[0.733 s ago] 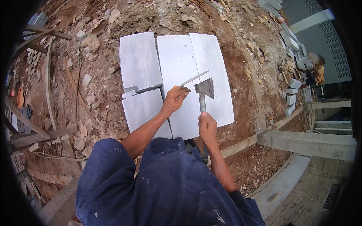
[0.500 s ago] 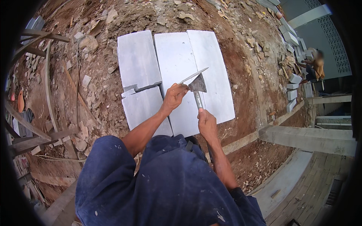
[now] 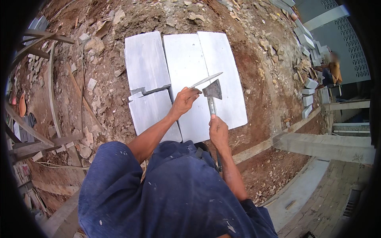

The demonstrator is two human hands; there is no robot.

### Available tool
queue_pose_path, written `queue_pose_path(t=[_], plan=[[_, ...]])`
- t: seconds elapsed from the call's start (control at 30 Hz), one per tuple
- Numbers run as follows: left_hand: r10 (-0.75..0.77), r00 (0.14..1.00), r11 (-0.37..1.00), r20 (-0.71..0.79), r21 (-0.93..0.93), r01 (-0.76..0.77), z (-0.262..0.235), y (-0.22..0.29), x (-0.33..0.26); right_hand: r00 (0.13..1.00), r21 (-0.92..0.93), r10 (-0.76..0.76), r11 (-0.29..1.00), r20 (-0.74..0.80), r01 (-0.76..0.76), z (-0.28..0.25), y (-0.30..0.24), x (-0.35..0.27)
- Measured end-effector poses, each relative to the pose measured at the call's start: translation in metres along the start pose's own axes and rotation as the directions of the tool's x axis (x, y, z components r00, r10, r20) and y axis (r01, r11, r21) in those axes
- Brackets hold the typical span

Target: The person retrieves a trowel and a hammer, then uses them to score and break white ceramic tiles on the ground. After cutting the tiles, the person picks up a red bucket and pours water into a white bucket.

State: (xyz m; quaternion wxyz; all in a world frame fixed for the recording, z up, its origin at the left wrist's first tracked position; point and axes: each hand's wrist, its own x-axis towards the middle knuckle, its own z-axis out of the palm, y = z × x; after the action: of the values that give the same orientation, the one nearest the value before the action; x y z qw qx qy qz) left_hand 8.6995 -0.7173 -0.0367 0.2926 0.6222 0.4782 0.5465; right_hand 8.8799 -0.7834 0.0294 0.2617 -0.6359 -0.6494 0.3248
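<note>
Dressing step: the left hand (image 3: 183,102) grips a thin flat metal blade (image 3: 206,80) laid across the middle pale grey stone slab (image 3: 186,63); the right hand (image 3: 218,131) is clenched around a short steel-headed hatchet (image 3: 213,90), poised just beside it. Next likely requires a controlled, aligned strike.

No packages, labels, signs or screens show anywhere in this view. Nothing here carries a wrapper, a tag or a display of any kind.
</note>
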Motion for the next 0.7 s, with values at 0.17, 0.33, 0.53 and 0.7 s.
queue_pose_path(t=[0.17, 0.33, 0.53, 0.7], plan=[[-0.025, 0.999, 1.0, -0.023, -0.009, 0.024, 0.004, -0.005, -0.008, 1.0, -0.003, -0.006, 1.0, 0.029, 0.006, 0.003, 0.002, 0.003], [-0.379, 0.925, 0.91, -0.006, -0.183, 0.372, 0.008, 0.015, -0.005, 0.999, 0.036, 0.009, 0.999, 0.053, -0.011, -0.001, 0.007, 0.003], [-0.247, 0.969, 0.968, 0.009, 0.045, 0.247, 0.009, -0.016, -0.006, 0.994, 0.197, 0.057, 0.978, 0.091, -0.074, 0.0, 0.018, 0.006], [-0.23, 0.973, 0.973, -0.005, -0.017, 0.23, 0.006, -0.017, -0.006, 0.994, 0.452, 0.071, 0.892, -0.083, -0.026, -0.025, -0.029, -0.012]])
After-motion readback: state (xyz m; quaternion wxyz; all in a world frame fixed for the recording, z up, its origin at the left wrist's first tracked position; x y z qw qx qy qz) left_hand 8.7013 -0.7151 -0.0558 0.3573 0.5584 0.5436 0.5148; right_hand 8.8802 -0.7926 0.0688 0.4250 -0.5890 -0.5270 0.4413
